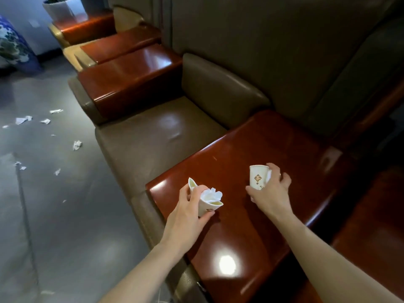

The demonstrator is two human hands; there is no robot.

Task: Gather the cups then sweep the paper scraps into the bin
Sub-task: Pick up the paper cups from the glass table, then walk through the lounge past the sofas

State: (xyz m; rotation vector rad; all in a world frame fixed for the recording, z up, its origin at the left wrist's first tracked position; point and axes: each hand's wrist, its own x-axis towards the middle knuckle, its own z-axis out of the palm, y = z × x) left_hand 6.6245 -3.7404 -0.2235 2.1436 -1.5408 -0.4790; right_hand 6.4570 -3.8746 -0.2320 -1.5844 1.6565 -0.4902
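Observation:
My left hand grips a squashed white paper cup stuffed with crumpled white tissue, near the front left corner of a glossy red-brown wooden side table. My right hand curls round a second white paper cup with a brown logo, held upright further back on the same table. White paper scraps lie scattered over the grey floor to the left.
A brown leather armchair stands left of the table, with more red-brown tables and chairs in a row behind it. A blue-and-white vase and a white planter stand at the far left. No bin is in view.

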